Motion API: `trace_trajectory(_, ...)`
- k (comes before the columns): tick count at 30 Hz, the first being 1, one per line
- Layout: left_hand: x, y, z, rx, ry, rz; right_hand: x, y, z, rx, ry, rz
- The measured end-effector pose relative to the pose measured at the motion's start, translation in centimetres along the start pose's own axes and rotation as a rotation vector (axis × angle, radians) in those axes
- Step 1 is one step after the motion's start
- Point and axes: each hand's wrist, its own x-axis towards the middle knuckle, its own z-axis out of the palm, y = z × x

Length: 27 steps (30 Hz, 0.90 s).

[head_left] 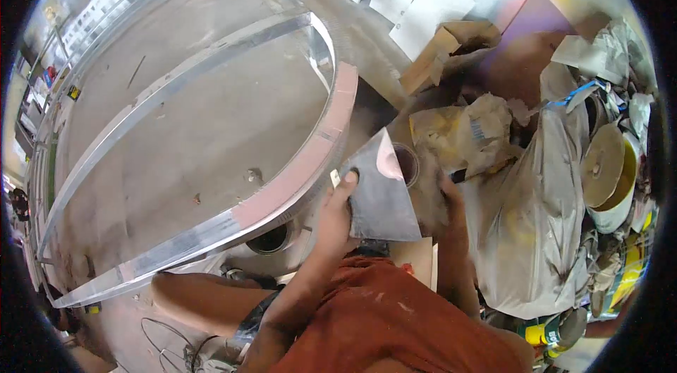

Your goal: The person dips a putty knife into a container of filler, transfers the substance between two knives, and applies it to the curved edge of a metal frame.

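My left hand is closed on a flat grey plate, its thumb pressed on the top face. A smear of pink filler lies near the plate's pointed far corner. A small pale piece shows beside the thumb. To the right of the plate is my right hand, blurred and seen edge-on; I cannot tell what its fingers hold. Just beyond the plate stands a round open tin. At my left, a curved metal frame carries a band of pink filler along its edge.
Crumpled plastic bags and a large grey plastic sheet lie to my right. Behind them is a white bucket with a round disc against it. A cardboard box and white panels stand farther back. A cable lies on the floor.
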Motion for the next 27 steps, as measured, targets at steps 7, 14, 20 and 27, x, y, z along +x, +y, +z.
trace_trajectory(7, -0.7, -3.7, -0.7, 0.266, 0.061, 0.038, 5.2, 5.0, -5.3, -0.151, 0.152, 0.366)
trace_trajectory(14, 0.6, -1.4, -1.4, 0.417, 0.113, 0.08, 0.8, -1.1, -3.1, 0.158, 0.032, -0.005)
trace_trajectory(20, 1.9, -1.8, 0.4, 0.384, -0.028, 0.172, -4.3, 0.1, -2.5, -0.663, 0.21, -0.032)
trace_trajectory(27, 1.4, 0.0, -1.0, 1.244, -0.269, 0.177, -2.6, -1.3, 0.9, -0.443, 0.245, -0.204)
